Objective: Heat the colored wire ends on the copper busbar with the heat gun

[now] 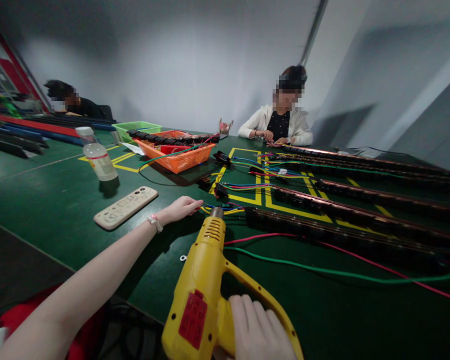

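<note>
My right hand (pixel 255 330) grips the handle of a yellow heat gun (pixel 206 295) with a red label, its metal nozzle pointing away at a bundle of coloured wires (pixel 225 207) on the green table (pixel 60 200). My left hand (pixel 182 207) reaches across the table with a bracelet on the wrist. Its fingers are curled and pinched at the wire ends just left of the nozzle. A long dark strip with sockets (pixel 341 235) runs right from the wires.
A cream remote control (pixel 125 206) and a clear plastic bottle (pixel 99 159) lie at left. An orange basket (pixel 180 152) and a green basket (pixel 137 127) stand further back. More long strips (pixel 360 192) cross the right side. A person in white (pixel 281 122) sits opposite; another person (pixel 69 100) at far left.
</note>
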A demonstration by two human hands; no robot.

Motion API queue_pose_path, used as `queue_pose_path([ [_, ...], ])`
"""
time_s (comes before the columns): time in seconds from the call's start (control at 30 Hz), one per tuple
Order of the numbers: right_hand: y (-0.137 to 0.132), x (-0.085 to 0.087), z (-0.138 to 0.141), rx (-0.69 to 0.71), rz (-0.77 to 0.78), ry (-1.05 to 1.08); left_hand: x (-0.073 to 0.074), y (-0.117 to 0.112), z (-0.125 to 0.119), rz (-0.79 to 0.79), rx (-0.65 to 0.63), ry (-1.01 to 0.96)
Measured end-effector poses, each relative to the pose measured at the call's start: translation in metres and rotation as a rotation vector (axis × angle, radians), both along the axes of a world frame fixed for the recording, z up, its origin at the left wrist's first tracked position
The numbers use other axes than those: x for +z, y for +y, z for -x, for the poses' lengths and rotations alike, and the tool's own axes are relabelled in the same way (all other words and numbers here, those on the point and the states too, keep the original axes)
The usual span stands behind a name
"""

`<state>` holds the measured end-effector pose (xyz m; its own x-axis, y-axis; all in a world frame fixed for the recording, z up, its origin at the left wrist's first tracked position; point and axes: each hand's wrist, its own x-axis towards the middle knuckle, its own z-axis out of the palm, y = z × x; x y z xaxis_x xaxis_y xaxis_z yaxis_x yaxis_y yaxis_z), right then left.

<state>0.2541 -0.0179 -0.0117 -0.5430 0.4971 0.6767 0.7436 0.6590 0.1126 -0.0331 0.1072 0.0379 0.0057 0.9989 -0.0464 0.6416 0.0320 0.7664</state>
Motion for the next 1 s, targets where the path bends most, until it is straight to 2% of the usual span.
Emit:
queue_pose_path([
  [0.23, -0.014, 0.001, 0.050, -0.081, 0.092, 0.085, -0.006, 0.003, 0.006, -0.047, 0.023, -0.074],
  [0.37, -0.016, 0.004, 0.060, -0.103, 0.121, 0.131, -0.006, 0.002, 0.009, -0.042, 0.028, -0.097],
  [0.57, -0.017, 0.010, 0.049, -0.064, 0.189, -0.024, -0.006, 0.002, 0.010, -0.026, 0.044, -0.104],
  [0.77, -0.001, 0.010, 0.030, 0.066, 0.112, 0.031, -0.002, -0.002, 0.008, -0.005, 0.033, -0.097],
  [1.0, 0.011, 0.027, -0.003, 0.103, 0.124, 0.049, -0.010, 0.002, 0.010, 0.047, 0.032, -0.119],
])
